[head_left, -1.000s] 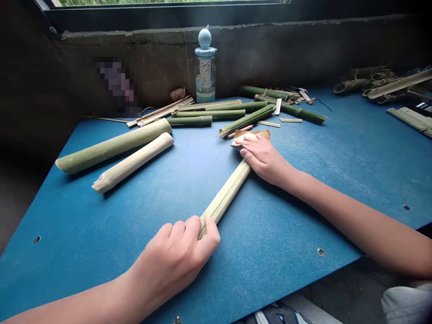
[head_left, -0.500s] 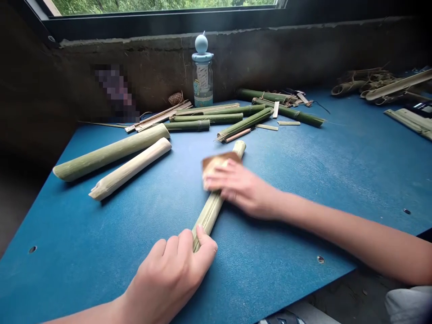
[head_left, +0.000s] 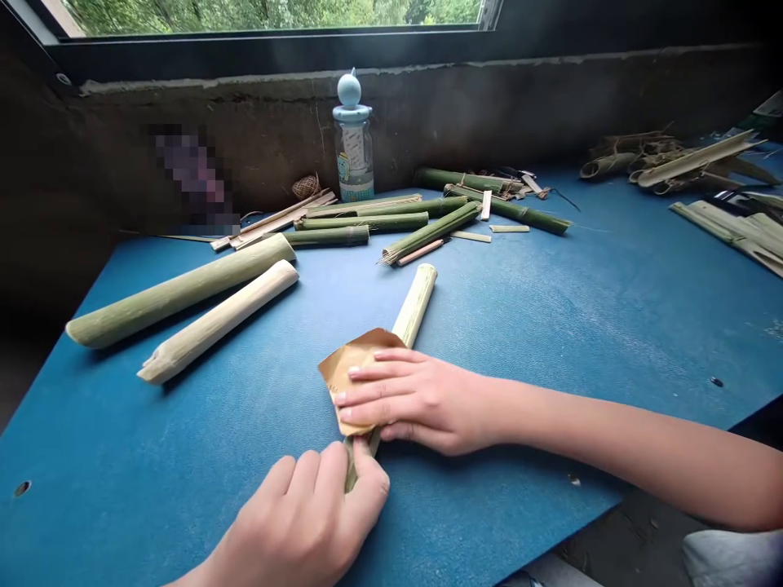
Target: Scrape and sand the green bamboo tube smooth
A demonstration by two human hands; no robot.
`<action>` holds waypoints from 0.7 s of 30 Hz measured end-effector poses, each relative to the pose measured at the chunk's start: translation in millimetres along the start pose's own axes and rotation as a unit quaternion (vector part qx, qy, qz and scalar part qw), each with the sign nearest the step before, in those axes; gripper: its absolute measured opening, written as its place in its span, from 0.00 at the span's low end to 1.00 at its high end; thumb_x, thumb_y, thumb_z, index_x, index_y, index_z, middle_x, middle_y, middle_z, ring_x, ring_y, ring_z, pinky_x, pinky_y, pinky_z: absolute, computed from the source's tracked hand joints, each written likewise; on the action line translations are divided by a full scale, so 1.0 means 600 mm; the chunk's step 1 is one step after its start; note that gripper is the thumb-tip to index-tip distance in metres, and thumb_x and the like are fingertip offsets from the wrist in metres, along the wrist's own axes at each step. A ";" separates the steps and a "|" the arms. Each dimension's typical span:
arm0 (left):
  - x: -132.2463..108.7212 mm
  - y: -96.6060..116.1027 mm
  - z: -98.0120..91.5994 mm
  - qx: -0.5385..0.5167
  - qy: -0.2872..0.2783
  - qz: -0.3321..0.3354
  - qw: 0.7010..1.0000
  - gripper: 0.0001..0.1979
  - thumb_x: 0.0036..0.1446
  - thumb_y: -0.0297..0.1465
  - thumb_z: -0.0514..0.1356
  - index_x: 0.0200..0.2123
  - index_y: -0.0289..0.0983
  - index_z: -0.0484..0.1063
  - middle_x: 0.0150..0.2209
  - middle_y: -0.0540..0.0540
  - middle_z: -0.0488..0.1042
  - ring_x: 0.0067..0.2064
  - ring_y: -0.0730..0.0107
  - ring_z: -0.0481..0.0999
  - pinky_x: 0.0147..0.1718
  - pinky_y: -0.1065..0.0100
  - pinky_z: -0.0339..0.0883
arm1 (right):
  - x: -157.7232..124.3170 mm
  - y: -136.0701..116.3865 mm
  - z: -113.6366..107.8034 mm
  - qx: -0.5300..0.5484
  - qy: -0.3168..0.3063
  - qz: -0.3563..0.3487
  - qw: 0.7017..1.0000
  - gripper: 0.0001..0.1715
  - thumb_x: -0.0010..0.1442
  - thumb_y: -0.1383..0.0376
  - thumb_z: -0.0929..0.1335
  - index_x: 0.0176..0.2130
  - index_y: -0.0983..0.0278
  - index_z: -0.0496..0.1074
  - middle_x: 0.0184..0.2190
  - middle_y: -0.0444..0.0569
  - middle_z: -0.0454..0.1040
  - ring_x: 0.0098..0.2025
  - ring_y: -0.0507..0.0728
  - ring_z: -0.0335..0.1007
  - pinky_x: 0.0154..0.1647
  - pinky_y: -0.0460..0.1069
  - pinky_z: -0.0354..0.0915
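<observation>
While your left hand [head_left: 311,522] grips the near end of the stick [head_left: 416,303], thumb and fingers closed round it and pinning it to the table [head_left: 550,326], your right hand [head_left: 416,399] lies across the stick just beyond. Its fingers are straight and pressed together on top of the sandpaper [head_left: 351,363], and the thumb seems tucked under on the near side, so the paper is pinched round the stick. The stick lies pale and stripped on the blue board in front of you, its far end pointing up and to the right, free of everything else. Your two hands are almost touching at its near end.

This looks like the rubbing step, with the paper at the near limit of its travel. A next stroke would call for steady downward pressure from the flat fingers, a firm hold from the left hand so the stick neither rolls nor slides, and the paper kept folded over the curve.

To the left lie two thicker stems, one green [head_left: 177,289] and one pale [head_left: 217,322], side by side. Further back there is a heap of thin green stems [head_left: 391,220], a bottle [head_left: 353,147] against the wall with a twine ball [head_left: 306,186] beside it, and split strips [head_left: 727,228] off to the right
</observation>
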State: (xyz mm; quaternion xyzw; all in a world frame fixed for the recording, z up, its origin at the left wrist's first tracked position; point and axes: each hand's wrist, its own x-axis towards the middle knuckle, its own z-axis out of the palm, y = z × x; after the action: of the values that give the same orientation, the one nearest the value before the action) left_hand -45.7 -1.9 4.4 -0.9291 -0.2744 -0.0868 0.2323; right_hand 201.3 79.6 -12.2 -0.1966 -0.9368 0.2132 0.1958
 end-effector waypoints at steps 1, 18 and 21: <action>0.000 0.001 0.000 -0.001 -0.003 -0.001 1.000 0.05 0.63 0.27 0.59 0.42 0.35 0.70 0.24 0.52 0.64 0.22 0.67 0.62 0.25 0.60 0.48 | -0.002 0.012 -0.007 -0.016 0.023 0.025 0.999 0.22 0.74 0.61 0.59 0.61 0.60 0.70 0.63 0.45 0.71 0.70 0.55 0.59 0.74 0.55 0.47; 0.031 -0.033 -0.029 -0.137 -0.295 -0.139 0.935 0.14 0.68 0.40 0.49 0.39 0.37 0.69 0.27 0.47 0.73 0.25 0.56 0.77 0.21 0.62 0.61 | -0.060 0.092 -0.119 -0.170 0.349 0.173 0.905 0.25 0.73 0.54 0.58 0.56 0.61 0.75 0.53 0.56 0.79 0.58 0.65 0.74 0.61 0.62 0.68; 0.017 -0.101 -0.027 -0.108 -0.306 -0.140 0.935 0.11 0.67 0.34 0.51 0.41 0.38 0.71 0.34 0.43 0.76 0.34 0.54 0.77 0.30 0.60 0.66 | -0.067 0.100 -0.133 -0.166 0.369 0.184 0.895 0.25 0.73 0.54 0.58 0.58 0.62 0.74 0.57 0.56 0.76 0.61 0.64 0.72 0.63 0.62 0.66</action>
State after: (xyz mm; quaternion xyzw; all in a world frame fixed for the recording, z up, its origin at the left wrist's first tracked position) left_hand -71.0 39.8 44.8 -0.8823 -0.4486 0.1412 0.0202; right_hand 288.5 137.0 14.0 -0.4600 -0.7658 -0.0016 0.4494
